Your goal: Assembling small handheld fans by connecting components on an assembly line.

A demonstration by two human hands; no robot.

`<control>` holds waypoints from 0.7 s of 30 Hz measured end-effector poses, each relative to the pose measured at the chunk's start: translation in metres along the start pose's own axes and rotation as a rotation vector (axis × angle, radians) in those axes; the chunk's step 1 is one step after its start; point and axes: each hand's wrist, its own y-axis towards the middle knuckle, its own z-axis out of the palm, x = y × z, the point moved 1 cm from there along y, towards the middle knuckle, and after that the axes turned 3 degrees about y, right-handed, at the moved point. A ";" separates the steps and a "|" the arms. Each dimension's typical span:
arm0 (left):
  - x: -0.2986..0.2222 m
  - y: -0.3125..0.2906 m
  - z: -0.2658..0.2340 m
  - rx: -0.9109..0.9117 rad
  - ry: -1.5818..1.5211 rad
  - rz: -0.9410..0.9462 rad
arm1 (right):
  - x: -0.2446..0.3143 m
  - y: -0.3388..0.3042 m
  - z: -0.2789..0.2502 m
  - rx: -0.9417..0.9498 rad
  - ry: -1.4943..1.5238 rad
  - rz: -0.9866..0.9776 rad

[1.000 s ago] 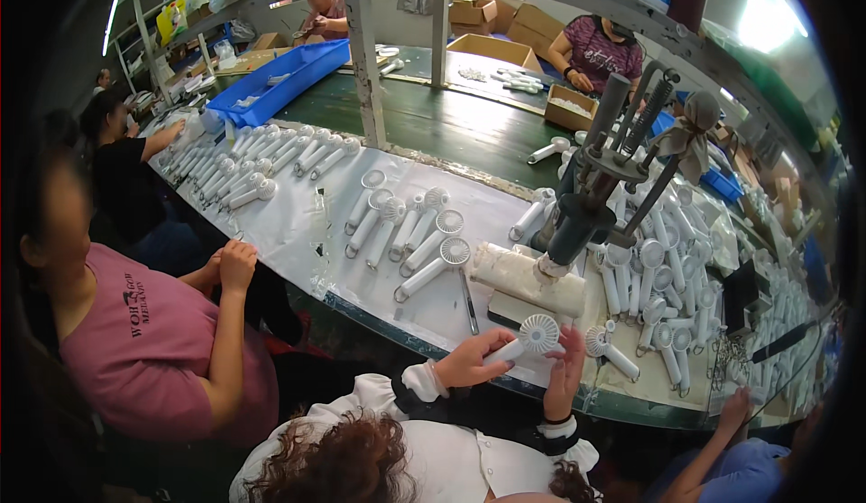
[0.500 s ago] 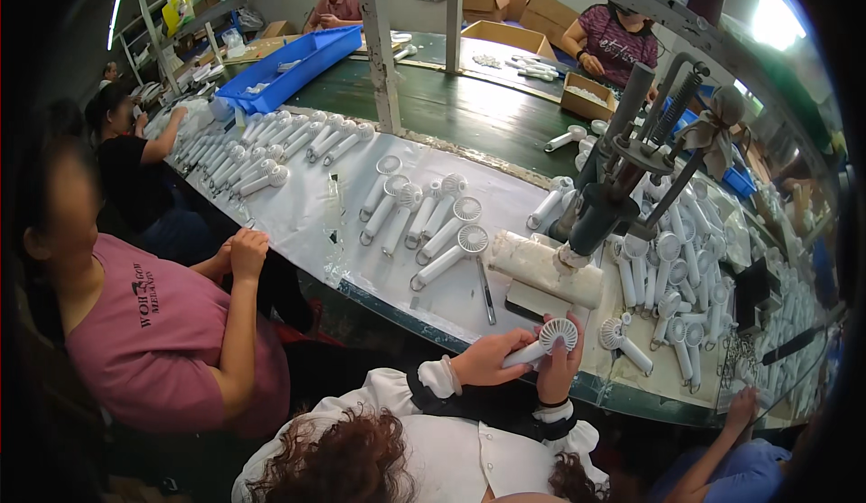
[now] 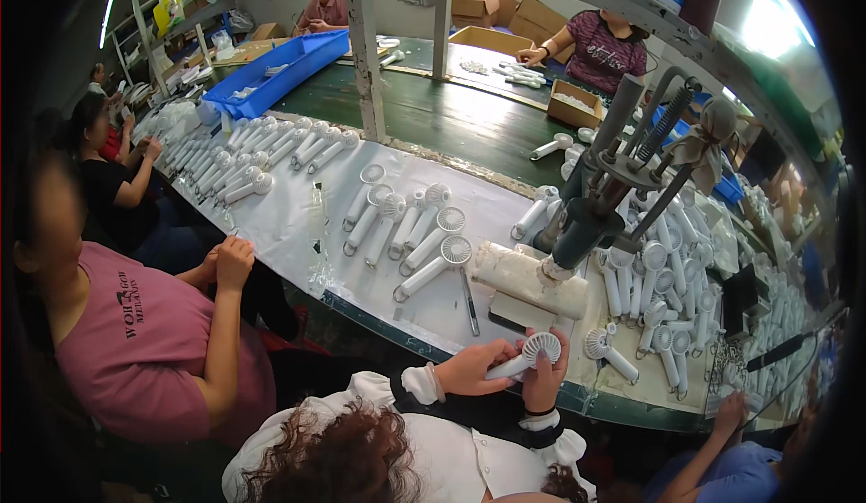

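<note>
Both my hands hold one white handheld fan [image 3: 541,348] just over the near edge of the bench. My left hand [image 3: 471,369] is closed around its handle, while my right hand [image 3: 547,380] grips the round fan head from the right, with the thumb across the grille. Just beyond my hands lies a grey rectangular block [image 3: 518,312], next to the base of a lever press [image 3: 577,237]. A slim pen-like tool [image 3: 470,304] rests to its left, beside several more white fans [image 3: 428,268]. Another fan [image 3: 612,353] lies to the right of my hands.
Fans are heaped [image 3: 663,273] right of the press, and rows of them [image 3: 244,169] line the bench at left. A blue tray [image 3: 280,74] stands at the back left. A co-worker in pink [image 3: 171,341] sits close on my left; others work across the green belt [image 3: 388,110].
The whole view has shifted a little, so the bench appears farther left. The fan stays in both my hands. Across the belt, a person's arm now reaches toward the white parts.
</note>
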 end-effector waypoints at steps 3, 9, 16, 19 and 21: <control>-0.005 -0.002 0.000 0.001 0.045 -0.011 | -0.001 -0.001 -0.004 0.007 -0.034 0.014; 0.003 -0.001 0.005 -0.112 0.056 0.065 | -0.003 0.003 -0.005 -0.037 0.032 0.037; 0.000 -0.002 0.000 -0.116 0.088 0.058 | -0.006 0.005 -0.006 -0.018 -0.016 -0.017; 0.000 -0.004 0.003 -0.108 0.097 0.052 | -0.006 0.003 -0.008 0.002 -0.022 -0.018; 0.000 -0.004 0.004 -0.103 0.088 0.036 | -0.005 0.003 -0.006 -0.001 -0.014 -0.007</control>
